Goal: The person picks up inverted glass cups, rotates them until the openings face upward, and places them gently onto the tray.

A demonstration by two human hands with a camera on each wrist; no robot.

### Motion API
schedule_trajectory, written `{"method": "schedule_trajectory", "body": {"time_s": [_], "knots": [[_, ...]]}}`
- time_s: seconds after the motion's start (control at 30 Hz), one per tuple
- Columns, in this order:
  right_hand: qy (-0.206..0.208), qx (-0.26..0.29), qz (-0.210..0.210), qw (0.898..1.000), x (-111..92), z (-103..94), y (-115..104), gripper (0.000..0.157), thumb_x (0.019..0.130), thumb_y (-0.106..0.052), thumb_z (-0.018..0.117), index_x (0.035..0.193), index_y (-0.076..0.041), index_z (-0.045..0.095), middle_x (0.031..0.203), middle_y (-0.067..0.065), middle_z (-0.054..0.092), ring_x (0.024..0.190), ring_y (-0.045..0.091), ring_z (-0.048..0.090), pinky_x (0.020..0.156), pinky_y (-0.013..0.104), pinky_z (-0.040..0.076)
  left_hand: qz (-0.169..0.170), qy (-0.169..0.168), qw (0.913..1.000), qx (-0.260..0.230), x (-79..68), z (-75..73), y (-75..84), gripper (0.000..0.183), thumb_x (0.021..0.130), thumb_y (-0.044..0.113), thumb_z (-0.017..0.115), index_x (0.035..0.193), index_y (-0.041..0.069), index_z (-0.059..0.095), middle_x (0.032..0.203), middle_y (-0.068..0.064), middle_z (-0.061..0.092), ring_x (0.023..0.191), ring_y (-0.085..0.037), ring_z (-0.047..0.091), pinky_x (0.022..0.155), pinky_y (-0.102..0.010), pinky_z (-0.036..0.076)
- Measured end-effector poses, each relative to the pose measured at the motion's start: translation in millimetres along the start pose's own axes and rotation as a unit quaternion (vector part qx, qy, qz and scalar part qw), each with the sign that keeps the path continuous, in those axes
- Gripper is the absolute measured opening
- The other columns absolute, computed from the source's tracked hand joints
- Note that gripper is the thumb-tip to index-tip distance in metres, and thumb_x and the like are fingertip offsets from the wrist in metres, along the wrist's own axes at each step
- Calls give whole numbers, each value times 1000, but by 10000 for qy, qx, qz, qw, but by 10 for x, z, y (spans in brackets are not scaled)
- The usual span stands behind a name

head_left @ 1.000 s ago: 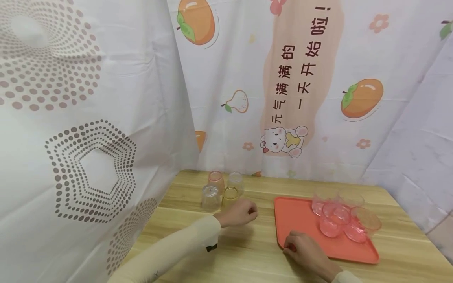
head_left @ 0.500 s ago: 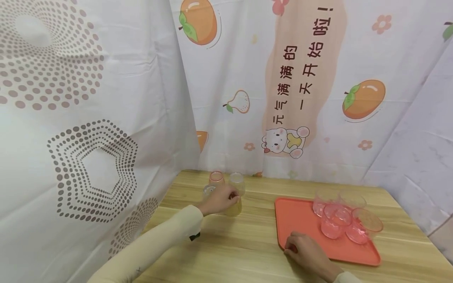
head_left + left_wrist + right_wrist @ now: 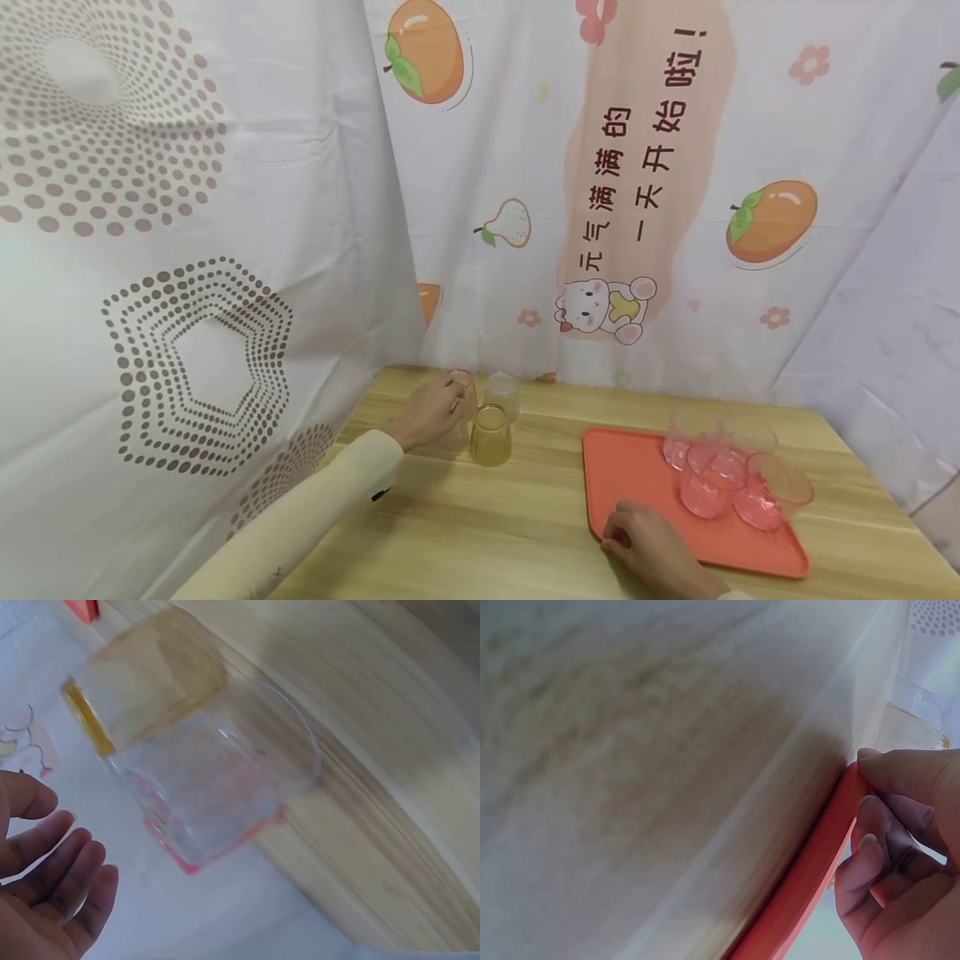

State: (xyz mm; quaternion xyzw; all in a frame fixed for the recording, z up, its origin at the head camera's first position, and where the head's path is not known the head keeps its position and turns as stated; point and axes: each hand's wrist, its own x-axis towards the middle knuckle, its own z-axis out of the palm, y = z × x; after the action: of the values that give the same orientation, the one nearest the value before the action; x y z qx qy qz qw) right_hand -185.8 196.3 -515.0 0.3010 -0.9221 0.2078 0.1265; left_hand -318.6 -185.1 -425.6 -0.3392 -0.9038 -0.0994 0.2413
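Observation:
My left hand [image 3: 431, 412] hovers over a small group of glasses at the back left in the head view, fingers loosely bent. Partly behind it are a clear glass [image 3: 452, 442] and a pink glass [image 3: 467, 393]. A yellow glass [image 3: 491, 437] stands upside down just right of the hand, before another clear glass [image 3: 504, 392]. The left wrist view shows a gap between the fingertips [image 3: 105, 881] and the clear glass [image 3: 202, 787]. My right hand [image 3: 648, 546] pinches the near left corner of a red tray [image 3: 622, 467], its thumb [image 3: 885, 765] on the rim.
Several see-through glasses [image 3: 705, 487] stand close together on the tray's right half. The wooden table [image 3: 450, 533] ends at a printed white curtain [image 3: 510, 333] behind and a dotted curtain [image 3: 202, 367] at the left.
My left hand has moved left and back, from beside the yellow glass, over its top, to the clear and pink glasses. The right hand keeps its place on the tray corner.

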Motion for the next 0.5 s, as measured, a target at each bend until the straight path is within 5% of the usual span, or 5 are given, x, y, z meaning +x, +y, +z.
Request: {"method": "schedule_trajectory", "body": {"time_s": [0.33,0.5], "knots": [[-155,18,215,9996,15,-19,-14,16,76,-23,79,73,-28,64,73,-21,45,66,-4,44,57,22,41,-712,-754,9935,472,-88,28,-159,31,92,23,60,108,-2,65,93,-12,58,86,-26,51,77,-40,44],[-233,-6,262,9994,10,-16,-23,16,76,-25,79,73,-29,64,74,-22,46,67,-4,44,57,22,42,-1061,-968,9892,281,-125,49,-192,39,91,33,62,107,-2,65,95,-11,57,88,-25,49,75,-40,43]]}}
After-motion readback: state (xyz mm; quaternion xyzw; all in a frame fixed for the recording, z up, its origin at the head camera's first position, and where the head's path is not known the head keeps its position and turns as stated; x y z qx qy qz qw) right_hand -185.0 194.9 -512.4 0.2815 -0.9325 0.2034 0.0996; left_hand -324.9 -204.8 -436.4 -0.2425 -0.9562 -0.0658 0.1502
